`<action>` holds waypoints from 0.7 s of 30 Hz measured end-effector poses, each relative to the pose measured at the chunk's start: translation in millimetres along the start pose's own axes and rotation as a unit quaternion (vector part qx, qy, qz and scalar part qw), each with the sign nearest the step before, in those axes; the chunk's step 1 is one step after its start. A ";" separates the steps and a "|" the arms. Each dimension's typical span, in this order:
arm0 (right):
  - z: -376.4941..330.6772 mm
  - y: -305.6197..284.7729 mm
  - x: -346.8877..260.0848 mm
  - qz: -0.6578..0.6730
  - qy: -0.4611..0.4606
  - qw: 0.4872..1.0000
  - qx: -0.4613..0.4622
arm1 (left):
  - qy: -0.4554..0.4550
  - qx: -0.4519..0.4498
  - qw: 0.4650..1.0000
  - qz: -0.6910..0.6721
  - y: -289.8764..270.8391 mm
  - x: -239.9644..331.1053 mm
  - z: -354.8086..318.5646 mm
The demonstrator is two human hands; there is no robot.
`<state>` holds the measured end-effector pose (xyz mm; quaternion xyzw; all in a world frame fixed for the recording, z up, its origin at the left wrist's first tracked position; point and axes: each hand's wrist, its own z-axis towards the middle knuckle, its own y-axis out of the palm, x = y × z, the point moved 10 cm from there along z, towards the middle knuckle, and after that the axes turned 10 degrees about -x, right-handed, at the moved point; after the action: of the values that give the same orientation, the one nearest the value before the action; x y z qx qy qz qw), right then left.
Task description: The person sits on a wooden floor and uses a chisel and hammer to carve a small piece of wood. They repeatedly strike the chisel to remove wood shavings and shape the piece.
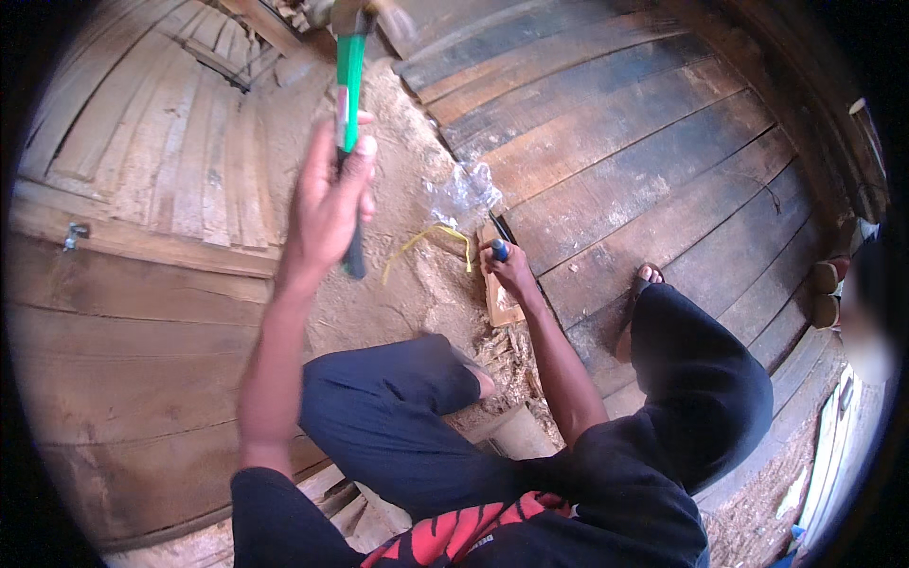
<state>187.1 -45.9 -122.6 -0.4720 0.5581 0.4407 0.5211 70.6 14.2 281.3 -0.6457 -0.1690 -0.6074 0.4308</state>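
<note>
My left hand (329,204) is wrapped round the green and black handle of a hammer (350,76), raised upright at the upper left. The hammer's dark head is at the top edge and blurred. Lower and to the right, my right hand (514,272) grips a chisel (499,250); the blue end of its handle shows above my fist. Most of its blade is hidden. Under that hand lies a light wooden block (505,308), along the edge of the dark planks. A yellow strap (414,248) and crumpled clear plastic (464,194) lie just beyond the block.
Dark wooden planks (615,151) spread to the right, with sawdust (379,303) and shavings between them and the boards (133,360) on the left. My bent legs flank the block. A small metal piece (76,235) sits on the left boards. Footwear (828,293) is at the right edge.
</note>
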 end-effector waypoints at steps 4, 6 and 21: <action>-14.0 -20.2 4.5 0.079 0.003 0.997 0.012 | -0.142 0.056 0.979 0.132 28.0 -62.0 -33.4; -15.0 -19.3 6.4 0.096 -0.010 0.995 0.012 | -0.220 0.062 0.960 0.160 49.4 -91.2 -58.4; -38.1 -16.9 11.2 0.026 0.010 0.999 -0.028 | -0.129 -0.015 0.948 0.292 127.5 -128.5 -120.9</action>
<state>197.4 -87.0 -131.1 -0.4764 0.5631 0.4641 0.4905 61.6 -111.6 103.8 -0.7464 -0.0181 -0.3689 0.5536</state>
